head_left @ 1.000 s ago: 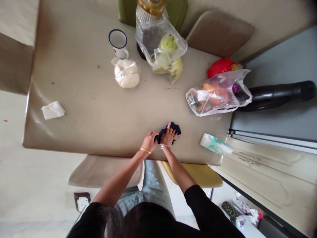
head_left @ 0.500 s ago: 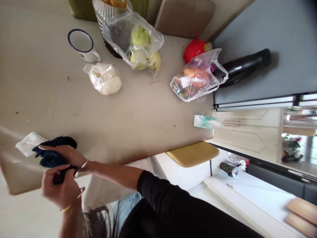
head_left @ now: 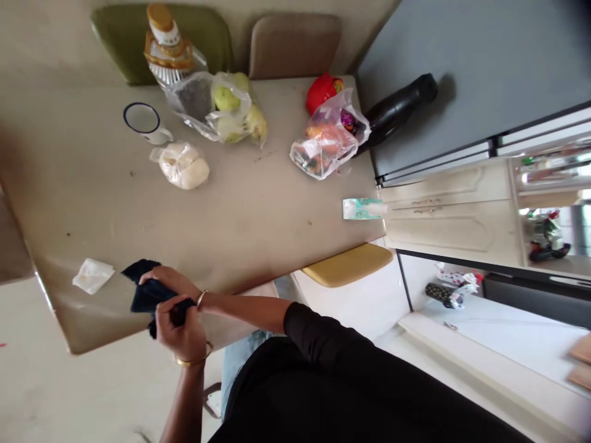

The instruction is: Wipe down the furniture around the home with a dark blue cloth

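Both hands work on a dark navy cloth [head_left: 146, 298] by the table's near edge. My right hand [head_left: 172, 283], with a silver bangle at the wrist, grips the upper side of the cloth. Just below it, my left hand [head_left: 179, 327], with a gold bangle, has its fingers closed on a bunched part of the same cloth. The cloth hangs partly over the table edge. To its left, apart from it, a crumpled white tissue [head_left: 93, 275] lies on the table.
On the table [head_left: 240, 215] stand an enamel mug [head_left: 161, 134], a bag of white buns [head_left: 183, 167], a bag of green fruit [head_left: 231, 111], a large bottle [head_left: 168, 52], a bag of packets [head_left: 323, 141], and a tissue pack [head_left: 362, 209]. A yellow stool [head_left: 348, 264] sits at the near edge.
My hands and the cloth now show farther right of the tissue, which the cloth overlapped before. The whole view has shifted, so more of the table's left end shows.
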